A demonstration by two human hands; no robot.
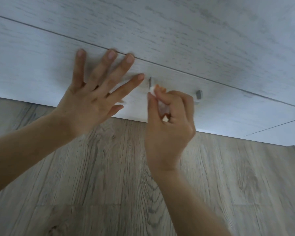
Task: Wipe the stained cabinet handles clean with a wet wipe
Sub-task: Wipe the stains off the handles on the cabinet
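We see the right hand (pixel 170 116) pinching a wet wipe (pixel 152 90) against the cabinet handle (pixel 198 95), near its left post; the left hand (pixel 92 99) lies spread, its grip released, on the drawer front (pixel 32 68).

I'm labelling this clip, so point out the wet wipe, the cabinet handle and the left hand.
wet wipe (pixel 152 89): head view, white tip showing above the right hand's fingers.
cabinet handle (pixel 199 94): head view, its right end post.
left hand (pixel 92 101): head view, back of the hand.

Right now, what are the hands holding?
The right hand pinches a bunched white wipe near its tip, at the handle. The left hand holds nothing.
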